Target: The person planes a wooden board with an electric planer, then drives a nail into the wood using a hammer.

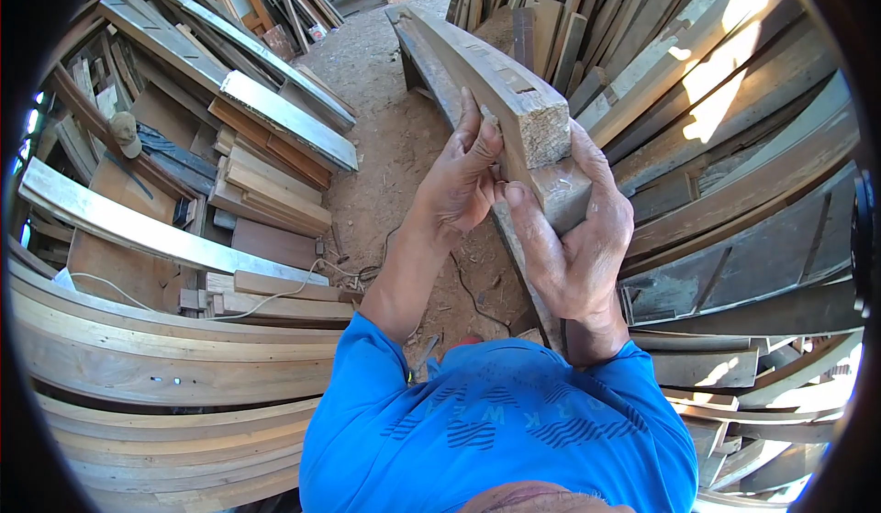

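Observation:
A long wooden beam with a slot cut in its top stretches away from me, its rough sawn end facing me. Just under that end sits a smooth wooden piece; whether it is a step of the beam or a separate block, I cannot tell. My right hand is wrapped round this end, thumb on the left and fingers on the right. At the beam's left side is my left hand, closed, thumb and fingers pressed to its edge. Some of its fingertips are hidden.
A narrow wooden bench runs beneath the beam. Stacked boards fill the left side, with long planks nearer me. Timber leans along the right. A cable lies on the dusty floor. A cap hangs at left.

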